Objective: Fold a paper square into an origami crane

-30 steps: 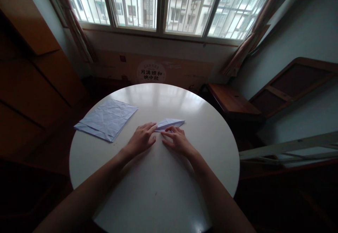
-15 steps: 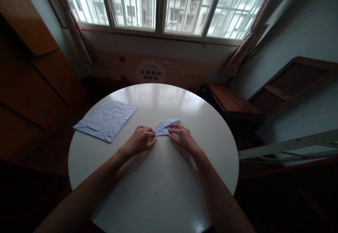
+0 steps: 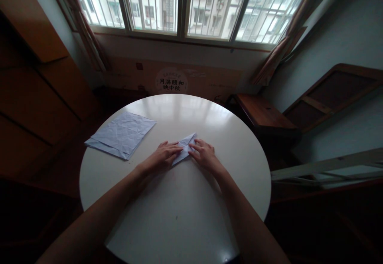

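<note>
A small piece of folded white paper (image 3: 184,146) lies slantwise on the round white table (image 3: 176,224), its pointed tip toward the window. My left hand (image 3: 166,154) rests over the paper's left part, fingers stretched out and close together, covering that end. At the paper's right edge, my right hand (image 3: 204,151) has its fingers bent and its thumb near them, gripping the edge. Whatever part of the paper lies beneath the fingers is hidden. Farther left on the table lies a creased stack of white paper sheets (image 3: 122,133), apart from both hands.
Beyond the table, a printed panel (image 3: 209,78) stands under the barred window (image 3: 155,8). A wooden bench (image 3: 263,110) is at the back right, near a leaning wooden frame (image 3: 329,92). Wooden cabinets (image 3: 38,88) line the left side.
The folded paper has turned, its tip now pointing more away from me. My left hand has moved from the paper's left corner to lie over it with straighter fingers.
</note>
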Demonstrator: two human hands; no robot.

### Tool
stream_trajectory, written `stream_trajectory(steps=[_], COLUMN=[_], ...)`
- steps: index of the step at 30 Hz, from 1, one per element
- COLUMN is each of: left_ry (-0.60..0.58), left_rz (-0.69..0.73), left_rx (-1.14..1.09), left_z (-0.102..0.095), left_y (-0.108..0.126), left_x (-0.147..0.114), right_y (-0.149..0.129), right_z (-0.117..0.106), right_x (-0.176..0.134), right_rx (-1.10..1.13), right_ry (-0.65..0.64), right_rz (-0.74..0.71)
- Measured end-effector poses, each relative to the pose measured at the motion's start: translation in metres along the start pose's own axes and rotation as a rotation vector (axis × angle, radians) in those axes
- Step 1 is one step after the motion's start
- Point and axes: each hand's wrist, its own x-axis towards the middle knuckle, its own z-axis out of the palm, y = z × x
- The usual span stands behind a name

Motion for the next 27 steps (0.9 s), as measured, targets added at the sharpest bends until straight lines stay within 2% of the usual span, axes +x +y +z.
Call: stream_trajectory(steps=[8,18,23,27], left_ry=[-0.052,-0.025,-0.027,0.022], left_rz=[0.058,0.109,0.135,0.131], left_rx=[-0.044,-0.052,-0.056,-0.006], left_z=[-0.006,-0.007,-0.014,-0.008], left_y=[-0.004,-0.002,0.012,0.015], left_x=[-0.003,-0.001,-0.005,-0.005], right_y=[-0.005,0.000,-0.002,-0.003], right_z=[0.000,0.000,-0.004,-0.002], right_x=[-0.003,-0.002,-0.004,-0.003], right_rx=[-0.044,0.000,0.053,0.076], right_ry=[-0.041,-0.058,-0.085,-0.089], right_rz=[0.036,0.018,-0.059,-0.118])
